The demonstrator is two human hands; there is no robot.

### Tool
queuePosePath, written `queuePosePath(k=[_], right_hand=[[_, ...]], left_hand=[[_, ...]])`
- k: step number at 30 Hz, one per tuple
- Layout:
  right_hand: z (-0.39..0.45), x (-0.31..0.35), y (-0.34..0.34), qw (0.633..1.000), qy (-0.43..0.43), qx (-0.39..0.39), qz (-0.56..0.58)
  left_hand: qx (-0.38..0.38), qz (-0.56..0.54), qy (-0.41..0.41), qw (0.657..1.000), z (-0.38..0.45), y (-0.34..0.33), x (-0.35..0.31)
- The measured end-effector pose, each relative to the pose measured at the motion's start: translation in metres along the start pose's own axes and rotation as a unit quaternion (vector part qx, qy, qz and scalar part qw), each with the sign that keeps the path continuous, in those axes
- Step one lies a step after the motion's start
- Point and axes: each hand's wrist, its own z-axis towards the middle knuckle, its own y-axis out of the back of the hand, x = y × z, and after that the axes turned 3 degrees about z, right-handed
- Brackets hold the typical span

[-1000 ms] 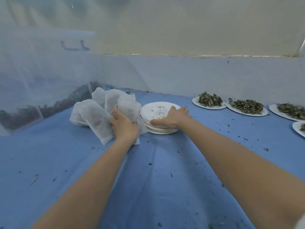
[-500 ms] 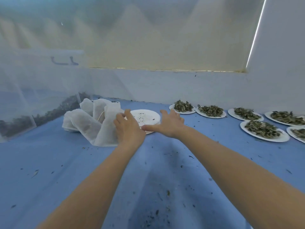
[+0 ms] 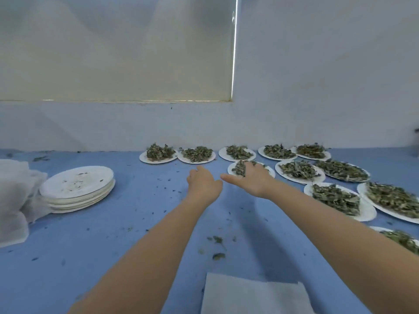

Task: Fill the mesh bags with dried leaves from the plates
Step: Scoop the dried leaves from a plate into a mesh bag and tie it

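Over the blue tabletop (image 3: 136,223), both hands reach far toward the plates of dried leaves (image 3: 294,171). Right hand (image 3: 254,181), grip released with fingers straight, lies over the nearest-centre plate (image 3: 231,169); left hand (image 3: 204,184), loosely relaxed, holds nothing. Mesh bags (image 3: 15,196) sit far left beside stacked empty plates (image 3: 79,189); a flat bag (image 3: 249,298) lies near.

White plates (image 3: 292,172) heaped with dried green leaves (image 3: 335,197) crowd the frame's right and centre, a stack of emptied plates (image 3: 78,189) sits at left, beside white mesh bags (image 3: 15,200) bunched against the left edge.
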Motion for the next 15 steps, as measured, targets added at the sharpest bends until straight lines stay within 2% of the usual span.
queuePosePath(k=[3, 7, 11, 15], right_hand=[[0.022, -0.041, 0.009, 0.999, -0.038, -0.011, -0.026], [0.044, -0.076, 0.006, 0.995, -0.086, -0.003, -0.042], [0.064, -0.090, -0.008, 0.994, -0.097, -0.025, -0.035], [0.075, -0.087, -0.020, 0.990, -0.128, -0.055, -0.038]], left_hand=[[0.015, 0.044, -0.057, 0.997, 0.017, -0.034, -0.018], [0.044, 0.038, -0.060, 0.997, 0.044, -0.070, -0.035], [0.024, 0.034, -0.006, 0.999, 0.075, -0.086, -0.044], [0.045, 0.019, 0.053, 0.997, 0.090, -0.094, -0.048]])
